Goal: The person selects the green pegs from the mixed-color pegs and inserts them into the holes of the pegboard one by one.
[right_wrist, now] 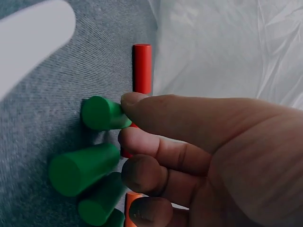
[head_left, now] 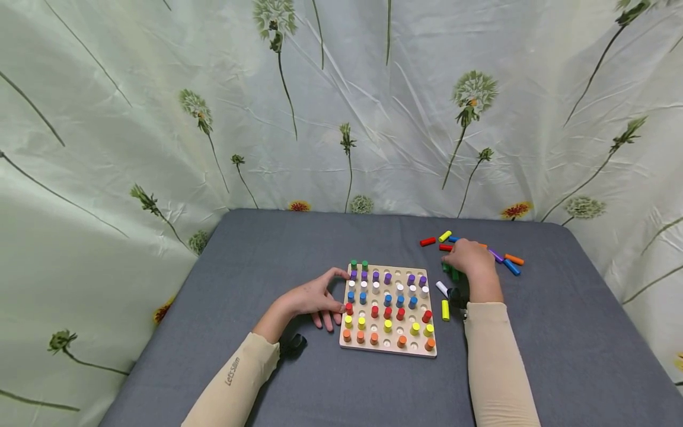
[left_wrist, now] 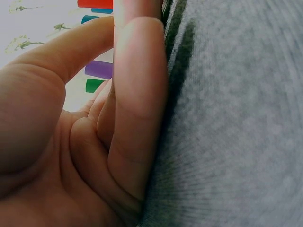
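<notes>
My right hand [head_left: 471, 258] is down on a cluster of loose green pegs [right_wrist: 85, 168] lying on their sides on the grey worktop [head_left: 560, 332], toward its far right part, just off the far right corner of the wooden pegboard [head_left: 389, 350]. From the right wrist view the thumb and forefinger tips are closing on the uppermost green peg [right_wrist: 102, 113]: the thumb touches its side near one end, the other fingers curl just beside the pegs below, but I cannot tell whether the pinch has fully taken. A red peg [right_wrist: 142, 68] lies just beyond, and an orange peg [right_wrist: 131, 201] peeps out under the fingers.

I judge these pegs to be light, stiff painted wood: smooth, a little slick, and round, so they will roll if nudged sideways. They are not fragile. The best hold, I reckon, is across the barrel near the middle, thumb against forefinger, with the peg lifted clear of its neighbours, which lie touching or nearly so.

My left hand [head_left: 315, 296] rests on the worktop against the left edge of the pegboard, fingers fairly straight and relaxed, thumb spread toward the board's far left corner; it steadies the board and holds nothing. The board stands near the middle of the worktop, with rows of green, purple, white, blue, red, yellow and orange pegs upright in it and several holes empty. More loose pegs lie scattered near the far right edge.
</notes>
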`<state>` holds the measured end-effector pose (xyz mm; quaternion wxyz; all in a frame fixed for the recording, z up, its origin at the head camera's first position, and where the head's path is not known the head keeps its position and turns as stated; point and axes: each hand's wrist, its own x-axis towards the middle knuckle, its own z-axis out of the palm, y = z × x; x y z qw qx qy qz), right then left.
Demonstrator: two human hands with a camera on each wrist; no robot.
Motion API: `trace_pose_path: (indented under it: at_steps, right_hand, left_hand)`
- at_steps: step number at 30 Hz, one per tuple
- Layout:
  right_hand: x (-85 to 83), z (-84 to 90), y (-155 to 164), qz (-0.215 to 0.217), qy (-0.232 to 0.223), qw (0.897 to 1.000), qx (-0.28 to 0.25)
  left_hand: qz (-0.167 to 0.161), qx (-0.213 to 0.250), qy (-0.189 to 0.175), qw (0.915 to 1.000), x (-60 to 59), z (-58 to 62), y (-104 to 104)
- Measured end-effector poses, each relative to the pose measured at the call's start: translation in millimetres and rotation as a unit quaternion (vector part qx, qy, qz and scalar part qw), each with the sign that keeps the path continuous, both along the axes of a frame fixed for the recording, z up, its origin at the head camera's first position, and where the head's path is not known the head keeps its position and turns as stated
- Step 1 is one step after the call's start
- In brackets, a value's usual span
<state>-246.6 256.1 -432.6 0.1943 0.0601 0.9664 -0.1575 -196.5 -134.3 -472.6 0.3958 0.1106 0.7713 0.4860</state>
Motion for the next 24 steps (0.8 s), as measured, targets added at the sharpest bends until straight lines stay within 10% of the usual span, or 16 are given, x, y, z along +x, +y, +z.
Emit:
trace_pose_path:
  at_steps: [24]
  right_hand:
    - [0.5, 2.4, -13, 0.034, 0.066, 0.997, -0.004]
  left_hand:
    - [0.000, 0.002, 0.011, 0.9999, 1.5, -2.0, -1]
